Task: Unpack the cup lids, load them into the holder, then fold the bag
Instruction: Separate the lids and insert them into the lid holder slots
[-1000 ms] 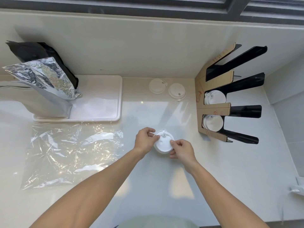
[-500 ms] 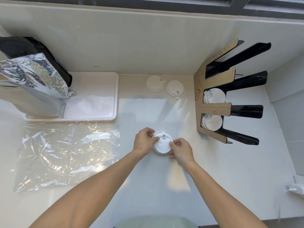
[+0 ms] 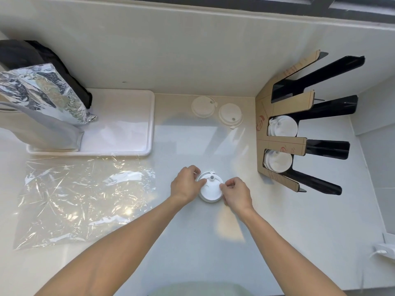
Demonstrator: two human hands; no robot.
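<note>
A white cup lid stack (image 3: 210,188) sits on the counter in the middle. My left hand (image 3: 186,184) grips its left edge and my right hand (image 3: 235,193) pinches its right edge. Two more white lids (image 3: 203,106) (image 3: 230,114) lie flat near the back wall. The lid holder (image 3: 280,144), cardboard-faced with black slots, stands at the right; lids (image 3: 283,126) fill its second slot and more lids (image 3: 277,161) its third. The clear plastic bag (image 3: 85,199) lies flat and crinkled on the left.
A white tray (image 3: 119,129) at the back left carries a silver foil bag (image 3: 42,92) and a grey pouch (image 3: 42,131); something black (image 3: 32,54) sits behind them. A small white object (image 3: 384,248) lies at the right edge.
Both hands keep hold of the lid stack at the same spot; only the fingers shifted slightly. The view drifted a little.
</note>
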